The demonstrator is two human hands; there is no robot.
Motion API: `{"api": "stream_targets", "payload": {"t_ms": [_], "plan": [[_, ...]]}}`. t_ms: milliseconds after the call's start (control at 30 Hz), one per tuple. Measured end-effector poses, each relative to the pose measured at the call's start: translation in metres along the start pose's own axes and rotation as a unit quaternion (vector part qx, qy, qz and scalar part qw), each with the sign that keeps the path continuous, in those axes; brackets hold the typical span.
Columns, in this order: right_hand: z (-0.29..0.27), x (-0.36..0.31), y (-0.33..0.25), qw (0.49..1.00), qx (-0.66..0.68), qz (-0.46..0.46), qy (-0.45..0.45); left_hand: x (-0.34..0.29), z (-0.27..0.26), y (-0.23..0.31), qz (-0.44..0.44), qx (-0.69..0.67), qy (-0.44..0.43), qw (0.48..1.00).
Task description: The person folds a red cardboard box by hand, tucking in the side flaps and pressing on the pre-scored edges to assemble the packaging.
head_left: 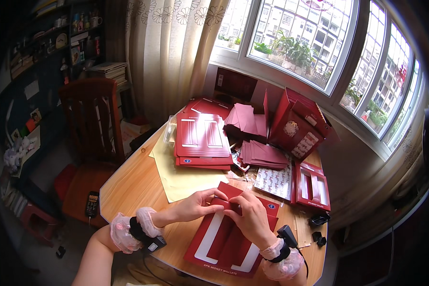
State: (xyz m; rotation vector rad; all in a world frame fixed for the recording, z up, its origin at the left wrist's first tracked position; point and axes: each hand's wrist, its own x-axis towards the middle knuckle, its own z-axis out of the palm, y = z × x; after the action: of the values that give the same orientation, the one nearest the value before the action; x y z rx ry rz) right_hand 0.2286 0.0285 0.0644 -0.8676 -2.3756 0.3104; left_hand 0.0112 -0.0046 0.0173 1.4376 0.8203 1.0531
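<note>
Two hands work on a dark red cardboard sleeve with long white-edged window openings (203, 238), which lies at the near side of the table; the left hand (194, 206) and right hand (249, 215) both have thumb and fingers clamped on its upper flap. Beyond, a large dark red cardboard carton with a patterned panel (291, 114) stands with flaps raised; I cannot tell exactly what fills it. Two piles of pinkish-red paper envelopes (267, 155) lie beside it. A stack of flat red windowed packages (202, 138) rests partly over a pale yellow paper sheet (180, 183). A white sheet with a small repeated print (273, 182) and another red windowed package (312, 187) crowd the right side. The light wooden table (131, 188) stands near a white-framed window (295, 47), a beige flowered curtain (164, 52) and a brown wooden chair (88, 109).
</note>
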Motion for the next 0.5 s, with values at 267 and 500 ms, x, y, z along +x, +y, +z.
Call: {"api": "stream_targets", "payload": {"t_ms": [267,500], "plan": [[0.0054,-0.0014,-0.0007,0.999,-0.033,-0.009,-0.011,0.0007,-0.0015,-0.003,0.015,0.037,0.015,0.999],[0.0037,0.0004,-0.0034,1.0,-0.02,-0.002,-0.006,-0.0001,-0.0035,-0.0049,0.03,0.058,0.022,0.998]]}}
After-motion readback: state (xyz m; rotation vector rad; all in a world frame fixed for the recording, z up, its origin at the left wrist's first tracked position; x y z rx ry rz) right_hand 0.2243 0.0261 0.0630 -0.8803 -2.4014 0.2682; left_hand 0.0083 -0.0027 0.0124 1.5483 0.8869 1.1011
